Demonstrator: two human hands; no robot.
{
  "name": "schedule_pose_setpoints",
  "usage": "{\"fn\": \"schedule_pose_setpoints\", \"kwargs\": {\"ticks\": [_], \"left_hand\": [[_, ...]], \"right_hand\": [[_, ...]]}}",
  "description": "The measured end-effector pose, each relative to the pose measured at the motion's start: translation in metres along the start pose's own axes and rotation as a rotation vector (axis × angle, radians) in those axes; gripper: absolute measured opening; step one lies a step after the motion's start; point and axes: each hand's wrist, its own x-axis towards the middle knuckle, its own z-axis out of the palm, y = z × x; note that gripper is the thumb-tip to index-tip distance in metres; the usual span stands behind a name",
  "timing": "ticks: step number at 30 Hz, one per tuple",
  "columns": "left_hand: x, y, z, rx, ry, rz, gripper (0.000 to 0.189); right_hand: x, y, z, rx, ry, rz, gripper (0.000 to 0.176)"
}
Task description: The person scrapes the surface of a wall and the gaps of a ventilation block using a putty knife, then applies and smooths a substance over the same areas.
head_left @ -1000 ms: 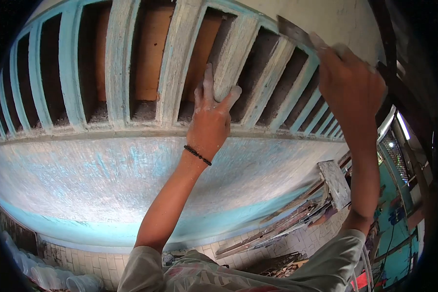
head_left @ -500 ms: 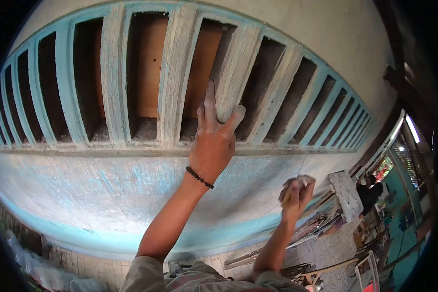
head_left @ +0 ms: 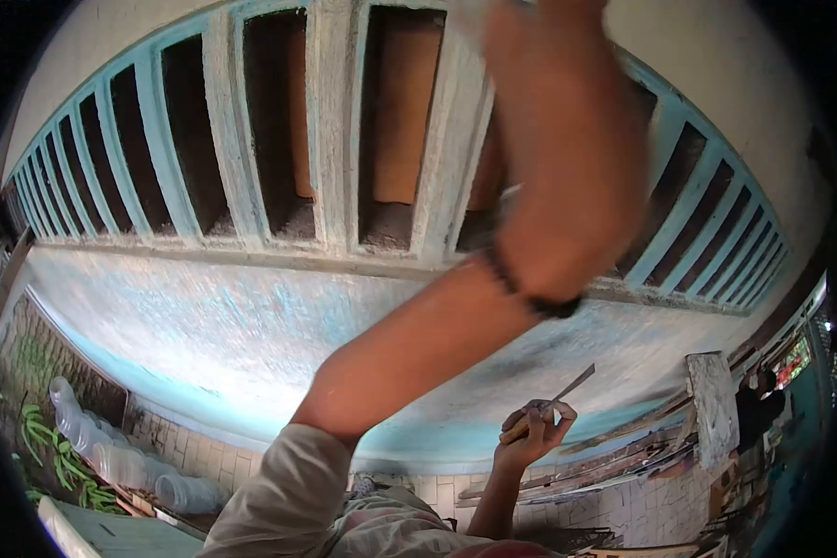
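Observation:
My left hand (head_left: 572, 158) is raised close to the camera, blurred, in front of the window bars. Its fingers run past the top edge, so their pose is hidden. A dark beaded bracelet (head_left: 551, 305) circles that wrist. Lower down, my right hand (head_left: 537, 432) is closed around the brownish handle of a scraper (head_left: 575, 382). The thin metal blade points up and right, apart from the wall. Before me are the upright window bars (head_left: 335, 130), some light blue and others worn to pale, bare-looking patches.
Below the bars is a wall (head_left: 251, 325) with patchy blue and white paint. Clear plastic containers (head_left: 126, 465) lie at lower left beside green plants (head_left: 42, 437). A whitish board (head_left: 713, 409) and long wooden strips stand at right, near a person in dark clothing (head_left: 758, 409).
My left hand has left the bar it was touching and swung up and right, nearer the camera. The view has shifted, and the scraper's blade in my right hand now shows clearly.

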Motion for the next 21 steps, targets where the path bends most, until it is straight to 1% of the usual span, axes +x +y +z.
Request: {"fn": "schedule_pose_setpoints", "kwargs": {"ticks": [1, 3, 7, 9, 11, 13, 16, 20, 21], "left_hand": [[-0.001, 0.004, 0.020, 0.101, 0.048, 0.020, 0.080], [-0.013, 0.015, 0.045, 0.048, 0.129, -0.014, 0.074], [-0.048, 0.053, 0.067, -0.589, 0.269, -0.210, 0.045], [-0.054, 0.063, 0.055, -0.849, 0.197, -0.313, 0.051], [-0.060, 0.056, 0.028, -1.032, -0.027, -0.429, 0.081], [-0.043, 0.023, 0.032, -0.661, 0.132, -0.203, 0.077], [-0.016, 0.006, 0.031, -0.635, 0.248, -0.233, 0.072], [-0.030, 0.027, 0.045, -0.679, 0.243, -0.311, 0.072], [-0.039, 0.036, 0.050, -0.698, 0.227, -0.326, 0.072]], "right_hand": [[0.003, -0.005, 0.000, 0.001, -0.012, 0.007, 0.031], [0.008, -0.011, -0.005, -0.014, -0.010, 0.013, 0.031], [0.018, -0.028, -0.013, -0.110, 0.063, 0.033, 0.031], [0.020, -0.031, -0.024, -0.134, 0.059, 0.029, 0.031], [0.021, -0.032, -0.030, -0.146, 0.054, 0.025, 0.030], [0.021, -0.031, -0.034, -0.149, 0.044, 0.021, 0.029], [0.021, -0.025, -0.042, -0.119, -0.018, 0.046, 0.028], [0.021, -0.018, -0.042, -0.059, -0.096, 0.051, 0.029], [0.021, -0.022, -0.035, -0.053, -0.074, 0.066, 0.030]]}}
